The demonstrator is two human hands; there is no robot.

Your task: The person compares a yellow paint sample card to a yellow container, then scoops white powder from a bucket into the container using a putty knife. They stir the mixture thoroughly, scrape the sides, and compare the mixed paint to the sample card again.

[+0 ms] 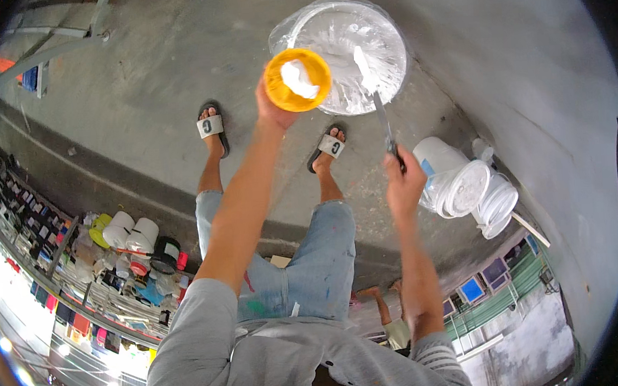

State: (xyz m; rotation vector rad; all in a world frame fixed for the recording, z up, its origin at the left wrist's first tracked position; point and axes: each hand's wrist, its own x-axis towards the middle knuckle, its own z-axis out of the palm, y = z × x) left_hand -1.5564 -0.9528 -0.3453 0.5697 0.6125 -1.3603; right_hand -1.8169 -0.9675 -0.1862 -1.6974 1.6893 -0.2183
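My left hand (273, 112) is wrapped around a yellow-orange cup (280, 96), its open mouth facing up. A lump of white paste (298, 79) lies inside the cup. In my right hand (405, 184) is a spatula (384, 123) with a dark handle and a long metal blade. White paste coats the blade's far end, which is over a large round tub (401, 60) lined with clear plastic. White, paste-like material is smeared across the tub's inside. The cup is held above the tub's near left edge.
White buckets (440, 158) and stacked lids (497, 206) stand by the wall at right. My sandalled feet (210, 125) are on the concrete floor. Crowded shelves (110, 290) with several containers run along the lower left. Another person's legs (385, 308) show behind me.
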